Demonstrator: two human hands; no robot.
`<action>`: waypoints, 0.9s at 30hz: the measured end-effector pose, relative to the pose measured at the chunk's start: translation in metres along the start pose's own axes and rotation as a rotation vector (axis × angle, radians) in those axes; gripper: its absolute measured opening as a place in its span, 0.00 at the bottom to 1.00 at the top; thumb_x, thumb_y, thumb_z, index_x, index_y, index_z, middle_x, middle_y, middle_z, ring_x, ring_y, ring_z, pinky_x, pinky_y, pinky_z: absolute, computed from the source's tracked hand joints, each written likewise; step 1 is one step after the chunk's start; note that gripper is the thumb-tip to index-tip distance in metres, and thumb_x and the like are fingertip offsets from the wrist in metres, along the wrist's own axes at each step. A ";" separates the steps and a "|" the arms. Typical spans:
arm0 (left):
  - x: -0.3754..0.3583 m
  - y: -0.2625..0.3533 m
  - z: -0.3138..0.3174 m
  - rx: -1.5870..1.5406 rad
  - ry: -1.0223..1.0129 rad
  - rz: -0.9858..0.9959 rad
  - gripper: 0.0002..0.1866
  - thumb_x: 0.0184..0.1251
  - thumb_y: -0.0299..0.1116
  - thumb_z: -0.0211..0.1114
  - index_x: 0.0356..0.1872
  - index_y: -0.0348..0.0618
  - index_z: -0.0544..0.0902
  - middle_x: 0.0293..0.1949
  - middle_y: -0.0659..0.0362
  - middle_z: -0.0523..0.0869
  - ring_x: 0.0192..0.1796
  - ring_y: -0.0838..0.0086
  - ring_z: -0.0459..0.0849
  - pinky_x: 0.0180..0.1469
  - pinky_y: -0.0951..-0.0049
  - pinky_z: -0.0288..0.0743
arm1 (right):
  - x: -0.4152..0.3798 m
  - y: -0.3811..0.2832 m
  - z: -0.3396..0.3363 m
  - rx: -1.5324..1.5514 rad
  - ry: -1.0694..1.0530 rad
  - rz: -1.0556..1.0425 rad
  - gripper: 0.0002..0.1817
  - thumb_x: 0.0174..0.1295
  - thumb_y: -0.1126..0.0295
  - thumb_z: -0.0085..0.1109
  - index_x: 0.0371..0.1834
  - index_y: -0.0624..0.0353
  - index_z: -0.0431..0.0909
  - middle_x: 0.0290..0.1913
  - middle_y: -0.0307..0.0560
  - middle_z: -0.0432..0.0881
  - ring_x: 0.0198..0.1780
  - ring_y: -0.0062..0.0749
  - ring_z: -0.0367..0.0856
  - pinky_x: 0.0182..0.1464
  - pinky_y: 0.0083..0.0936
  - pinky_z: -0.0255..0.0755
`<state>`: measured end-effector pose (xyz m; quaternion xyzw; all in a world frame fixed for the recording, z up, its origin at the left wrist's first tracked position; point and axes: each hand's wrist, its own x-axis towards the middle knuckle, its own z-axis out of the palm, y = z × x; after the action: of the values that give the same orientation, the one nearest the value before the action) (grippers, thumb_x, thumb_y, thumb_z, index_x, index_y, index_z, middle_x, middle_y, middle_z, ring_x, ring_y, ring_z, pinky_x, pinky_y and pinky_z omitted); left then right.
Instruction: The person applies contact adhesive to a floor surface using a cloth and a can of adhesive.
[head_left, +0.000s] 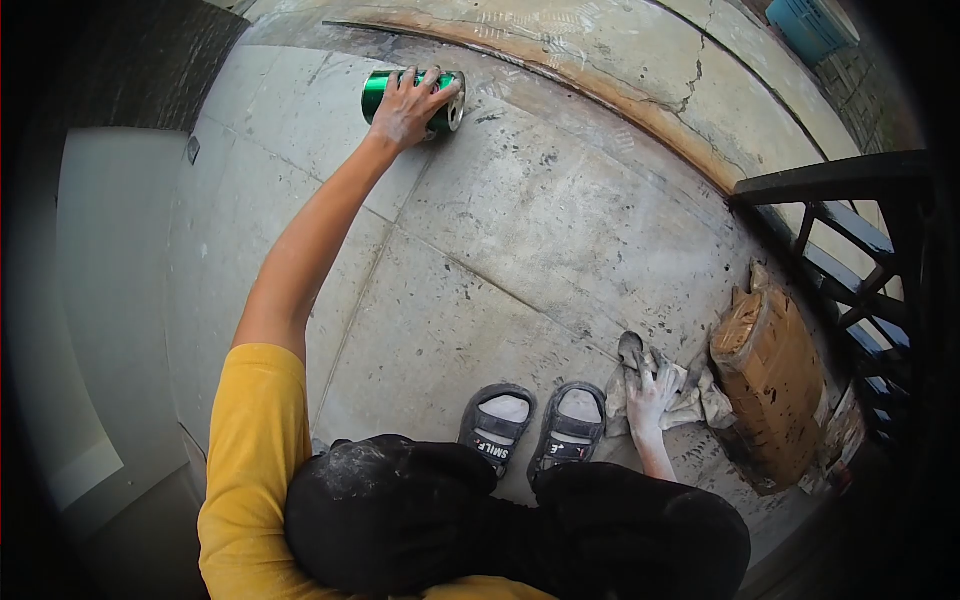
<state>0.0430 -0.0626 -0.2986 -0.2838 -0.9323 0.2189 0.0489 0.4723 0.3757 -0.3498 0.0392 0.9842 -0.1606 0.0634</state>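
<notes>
At the top, a green metal can [376, 92] lies on its side on the floor, its round end turned to the right. My left hand [408, 108], arm stretched far forward, is closed over the can from above, fingers across its side. Low on the right, my right hand [650, 395], coated in white powder, reaches down to a crumpled dirty cloth [688, 405]. Its fingers point forward and look spread apart. Just beyond the fingertips is the rounded grey head of a spoon-like tool [630, 348]; whether I touch its handle is hidden.
A brown taped package [768, 375] stands right of the cloth, beside a black slatted plastic piece [860, 240]. Dark specks mark the grey tiled floor [480, 290]. A raised cracked ledge [640, 60] runs along the back, with a blue bucket [812, 30] beyond. My sandals [497, 425] are close by.
</notes>
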 end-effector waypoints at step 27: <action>-0.019 0.022 -0.033 -0.415 0.179 -0.276 0.49 0.42 0.42 0.82 0.70 0.59 0.66 0.63 0.50 0.73 0.62 0.49 0.75 0.62 0.50 0.72 | 0.009 0.003 0.009 0.179 0.187 -0.134 0.13 0.54 0.74 0.64 0.44 0.60 0.80 0.43 0.53 0.79 0.50 0.54 0.75 0.54 0.46 0.66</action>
<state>0.0768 -0.0442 -0.2782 -0.1763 -0.9791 -0.0118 0.1010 0.4645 0.3762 -0.3608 -0.0062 0.9680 -0.2472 -0.0431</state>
